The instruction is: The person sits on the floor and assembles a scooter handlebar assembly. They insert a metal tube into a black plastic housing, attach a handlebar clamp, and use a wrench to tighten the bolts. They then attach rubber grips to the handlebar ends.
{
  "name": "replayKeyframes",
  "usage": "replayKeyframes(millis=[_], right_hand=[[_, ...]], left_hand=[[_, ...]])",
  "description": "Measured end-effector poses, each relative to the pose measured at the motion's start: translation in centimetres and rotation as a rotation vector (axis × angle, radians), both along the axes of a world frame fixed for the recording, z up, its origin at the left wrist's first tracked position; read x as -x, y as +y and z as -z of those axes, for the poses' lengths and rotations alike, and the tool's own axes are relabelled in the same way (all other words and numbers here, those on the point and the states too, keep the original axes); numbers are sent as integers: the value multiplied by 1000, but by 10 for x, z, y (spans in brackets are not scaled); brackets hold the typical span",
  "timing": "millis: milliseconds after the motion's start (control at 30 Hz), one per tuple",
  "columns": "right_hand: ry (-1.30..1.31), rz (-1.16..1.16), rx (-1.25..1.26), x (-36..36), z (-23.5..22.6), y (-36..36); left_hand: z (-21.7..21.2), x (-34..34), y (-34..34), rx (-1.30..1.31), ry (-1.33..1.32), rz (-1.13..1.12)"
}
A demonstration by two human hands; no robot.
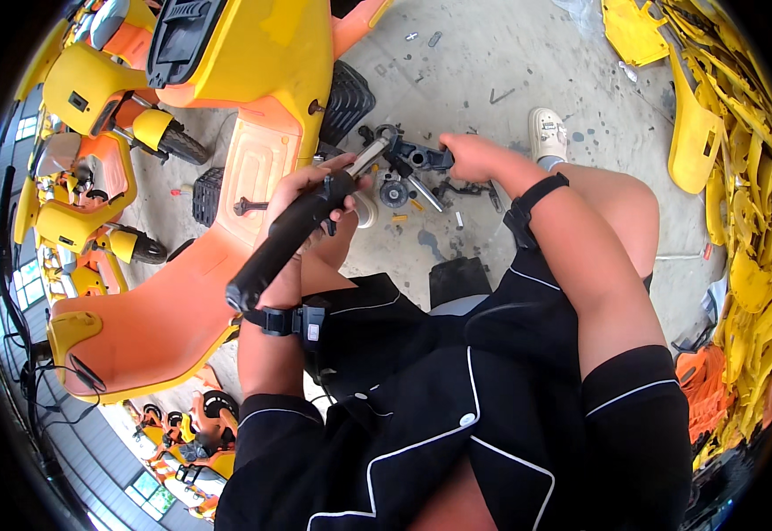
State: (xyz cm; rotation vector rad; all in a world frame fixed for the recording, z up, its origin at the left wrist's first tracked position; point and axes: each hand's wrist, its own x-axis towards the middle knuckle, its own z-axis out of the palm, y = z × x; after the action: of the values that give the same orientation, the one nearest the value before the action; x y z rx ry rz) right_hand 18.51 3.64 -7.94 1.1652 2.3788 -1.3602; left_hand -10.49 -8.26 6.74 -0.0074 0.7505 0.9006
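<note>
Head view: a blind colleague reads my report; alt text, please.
A person's left hand holds a black-handled tool, its metal end beside a dark part gripped by the right hand. Loose parts lie on the concrete floor; yellow-and-orange scooters stand at left, yellow panels pile up at right.

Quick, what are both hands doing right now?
Left hand: closed, holding a long black tool.
Right hand: closed, holding the end of a black part.
</note>
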Motion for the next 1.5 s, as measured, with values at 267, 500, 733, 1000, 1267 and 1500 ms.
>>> replayKeyframes(millis=[267, 500, 733, 1000, 1267, 1500], right_hand=[[7, -53, -35, -3, 2, 0], [-55, -127, -58, 5, -16, -8], [-33, -144, -60, 2, -2, -8], [-96, -173, -58, -3, -16, -4], [-90, -182, -69, 5, -14, -13], [-76, -189, -24, 8, -14, -4]], left_hand=[[-22, 2, 21, 93, 152, 152], [-20, -5, 22, 125, 300, 169], [-26, -12, 12, 146, 114, 170], [-21, -24, -6, 161, 347, 106], [-28, -8, 44, 319, 358, 295], [-16, -3, 34, 263, 158, 124]])
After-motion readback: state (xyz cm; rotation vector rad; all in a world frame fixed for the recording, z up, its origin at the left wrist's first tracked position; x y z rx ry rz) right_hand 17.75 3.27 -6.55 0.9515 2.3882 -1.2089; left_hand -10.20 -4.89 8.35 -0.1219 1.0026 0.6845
